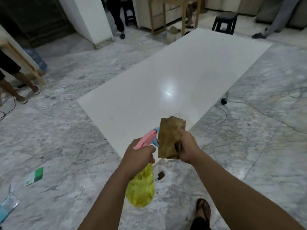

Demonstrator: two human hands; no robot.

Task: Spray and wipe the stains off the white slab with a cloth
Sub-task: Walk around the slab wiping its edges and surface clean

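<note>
A large white slab (pixel 174 77) lies low over the marble floor and stretches away from me, with a bright glare spot near its middle. My left hand (pixel 138 156) grips the neck of a yellow spray bottle (pixel 141 188) with a pink and blue trigger head (pixel 147 138) aimed toward the slab's near corner. My right hand (pixel 186 146) holds up a folded brown cloth (pixel 169 136) just above that corner. Faint yellowish marks show on the slab near the cloth.
Other people's legs stand at the left (pixel 18 83), back (pixel 118 17) and far right (pixel 272 22). Wooden table (pixel 174 12) and dark stool (pixel 225 22) sit behind the slab. Cables (pixel 249 107), a green packet (pixel 34 176) and a small brown scrap (pixel 160 175) lie on the floor. My sandalled foot (pixel 202 211) is below.
</note>
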